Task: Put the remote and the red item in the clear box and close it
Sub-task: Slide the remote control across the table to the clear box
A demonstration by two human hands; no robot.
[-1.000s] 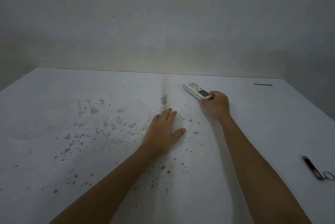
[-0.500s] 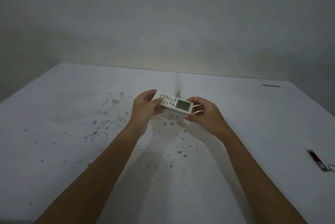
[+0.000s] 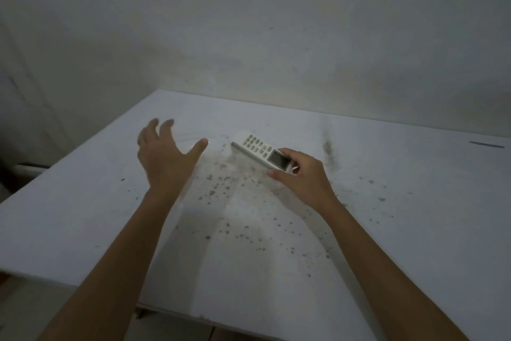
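A: Changed since half a second back?
B: Left hand (image 3: 166, 155) off the remote (image 3: 264, 151), fingers spread, reaching toward frame's upper left.
A: And now?
B: Held mid-frame above the table (image 3: 401, 230), clamped at the screen end by the right hand (image 3: 301, 177) alone.
A: Meaning?
B: Probably going for the box. Box and red item out of view.

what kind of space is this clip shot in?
Likely a bare indoor room, perhaps at home: a plain white tabletop with dark speckled stains, a blank scuffed whitish wall, and a white push-button remote control held over it.
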